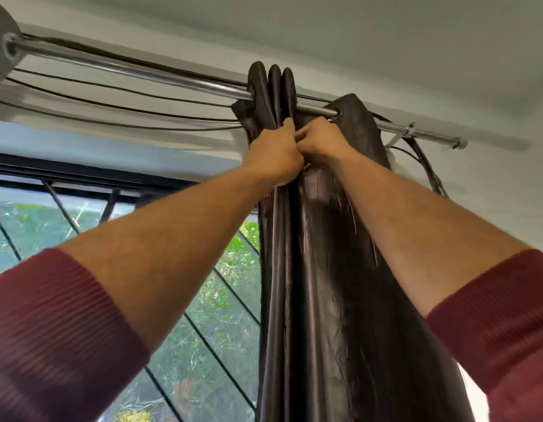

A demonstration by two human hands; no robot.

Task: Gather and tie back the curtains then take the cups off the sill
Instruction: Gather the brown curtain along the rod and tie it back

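Observation:
A dark brown glossy curtain [328,284] hangs bunched into tight folds from a chrome rod [142,71] near the rod's right end. Both my arms reach up to its top. My left hand [275,155] grips the gathered folds just under the rod. My right hand [320,138] touches the left one and pinches the fabric beside a metal eyelet [337,114]. A small pale strip shows between my hands; I cannot tell what it is. No cups or sill are in view.
Several black cables [112,105] sag along the wall below the rod. A rod bracket [409,130] and more looped cable sit at the right. The window with a diagonal metal grille [203,336] and green foliage outside fills the lower left.

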